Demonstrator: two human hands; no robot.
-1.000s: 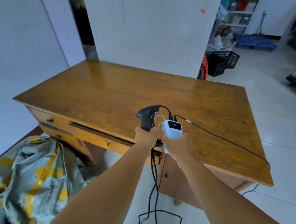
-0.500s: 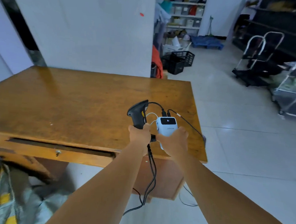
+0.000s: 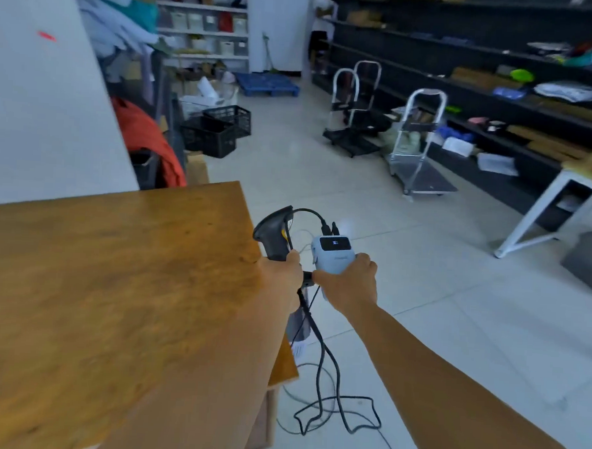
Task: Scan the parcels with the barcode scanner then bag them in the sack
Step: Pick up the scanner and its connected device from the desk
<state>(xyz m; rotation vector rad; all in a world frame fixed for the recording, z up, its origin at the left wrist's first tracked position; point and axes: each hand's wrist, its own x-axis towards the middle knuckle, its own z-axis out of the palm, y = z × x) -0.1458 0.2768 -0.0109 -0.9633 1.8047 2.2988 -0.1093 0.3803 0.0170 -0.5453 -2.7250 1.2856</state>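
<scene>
Your left hand (image 3: 282, 273) grips the barcode scanner (image 3: 272, 235) by its handle, just past the wooden desk's (image 3: 113, 283) right edge; your right hand (image 3: 348, 282) clamps a pale blue device (image 3: 332, 255), its lower half hidden behind your fingers. Black cables (image 3: 327, 390) trail down, blurred. Neither sack nor parcels can be made out.

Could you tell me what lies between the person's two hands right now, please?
In the head view, black cables run down between the left hand, gripping the barcode scanner, and the right hand.
</scene>
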